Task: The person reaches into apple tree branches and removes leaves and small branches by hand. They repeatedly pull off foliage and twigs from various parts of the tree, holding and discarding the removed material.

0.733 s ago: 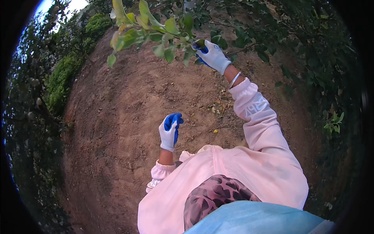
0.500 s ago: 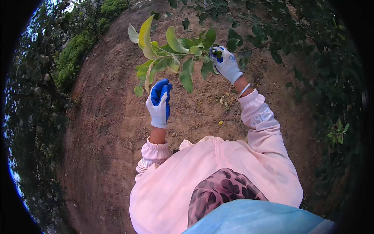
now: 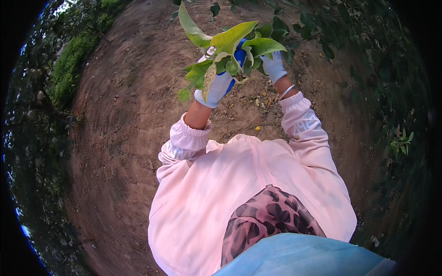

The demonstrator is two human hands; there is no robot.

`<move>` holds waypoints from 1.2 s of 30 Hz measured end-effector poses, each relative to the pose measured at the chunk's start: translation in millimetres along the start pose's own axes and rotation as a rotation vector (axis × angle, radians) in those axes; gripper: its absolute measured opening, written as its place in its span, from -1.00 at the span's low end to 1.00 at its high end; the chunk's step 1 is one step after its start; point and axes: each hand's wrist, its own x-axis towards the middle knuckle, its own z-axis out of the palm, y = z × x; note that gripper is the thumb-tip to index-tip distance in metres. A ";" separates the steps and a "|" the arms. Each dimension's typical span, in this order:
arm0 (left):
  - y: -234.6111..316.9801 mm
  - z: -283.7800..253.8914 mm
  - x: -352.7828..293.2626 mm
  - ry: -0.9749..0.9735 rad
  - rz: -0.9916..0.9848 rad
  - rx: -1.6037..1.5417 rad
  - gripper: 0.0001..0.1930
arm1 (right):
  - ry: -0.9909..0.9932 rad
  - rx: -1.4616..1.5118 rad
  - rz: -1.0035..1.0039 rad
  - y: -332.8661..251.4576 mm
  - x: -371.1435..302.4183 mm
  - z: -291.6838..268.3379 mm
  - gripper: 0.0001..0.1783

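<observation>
A leafy branch (image 3: 233, 37) with broad green and yellowish leaves stretches toward me at the top middle. My left hand (image 3: 217, 89), in a white glove with a blue palm, is in among its leaves. Blue parts of that glove show between the leaves, but most of the fingers are covered, so their grip is unclear. On the right, my right hand (image 3: 275, 67) wears a matching glove and is closed on the branch, its fingertips behind foliage. One pale, browned leaf (image 3: 209, 82) hangs in front of my left hand.
Dark foliage (image 3: 386, 69) lines the right side, with a small bright sprig (image 3: 402, 143) lower down. Trees and a green bush (image 3: 76, 60) stand on the left. Brown soil (image 3: 124, 124) lies between, with fallen yellow leaves (image 3: 258, 129) on it.
My left hand has moved up and right, from below the branch into its leaves. The leafy tip has swung right and now points more toward me. The right hand stays at the branch.
</observation>
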 end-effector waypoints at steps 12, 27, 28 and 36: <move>-87.1 -53.5 27.0 -0.079 -0.115 -0.460 -0.67 | 0.221 0.323 0.002 -105.6 -29.3 5.8 -0.59; -58.8 -20.0 82.0 0.029 0.256 -0.191 -0.77 | -0.016 0.463 0.059 -197.4 -28.8 -29.0 -0.50; -53.4 -18.6 83.1 0.031 0.299 -0.124 -0.78 | 0.039 0.564 0.052 -193.9 -28.5 -25.4 -0.51; -29.9 -12.9 72.5 0.012 0.136 -0.234 -0.79 | 0.019 0.734 0.123 -189.6 -30.8 -37.7 -0.55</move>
